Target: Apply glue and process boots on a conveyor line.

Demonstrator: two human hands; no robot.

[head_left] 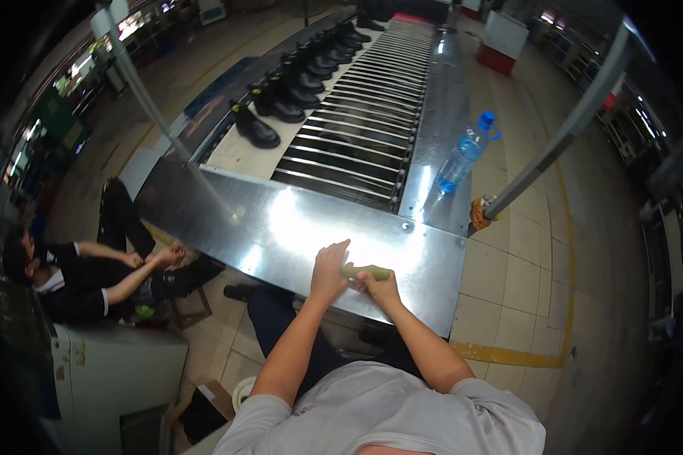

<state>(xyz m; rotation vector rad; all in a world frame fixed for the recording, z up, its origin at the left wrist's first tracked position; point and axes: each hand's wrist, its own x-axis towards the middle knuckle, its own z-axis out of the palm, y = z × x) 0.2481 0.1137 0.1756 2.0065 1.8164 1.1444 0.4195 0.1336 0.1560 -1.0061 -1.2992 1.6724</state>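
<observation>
Rod (375,271) runs left to right lengthwise — right hand (381,286) gripping.

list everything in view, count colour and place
boots: many, black, lined along the conveyor
conveyor rollers: many, silver, beyond the table
metal table: one, silver, before the person
bottle: one, clear blue, on the right metal edge
posts: two, grey, left and right
cabinet: one, pale, lower left
box: one, brown, beside the cabinet
co-worker: one, black clothing, seated left
green object: one, green, above the table
left hand: one, bare, beside the green object
right hand: one, bare, gripping the green object
</observation>
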